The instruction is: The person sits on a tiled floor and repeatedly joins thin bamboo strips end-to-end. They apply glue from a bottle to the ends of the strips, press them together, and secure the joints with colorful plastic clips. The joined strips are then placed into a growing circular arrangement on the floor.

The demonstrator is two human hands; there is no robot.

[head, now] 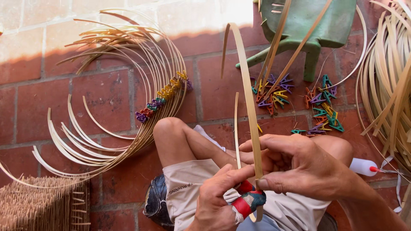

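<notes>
The right hand pinches a bamboo strip at lower centre of the frame; the left hand grips a red-taped tool against it. Keep the strip upright and the pinch firm. One green stool stands at upper right. Coloured clips lie in two loose heaps on the brick floor; their count is unclear.

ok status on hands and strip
Both hands pinch bamboo strip. Left hand presses red clip at base. Nothing blocking.
</notes>
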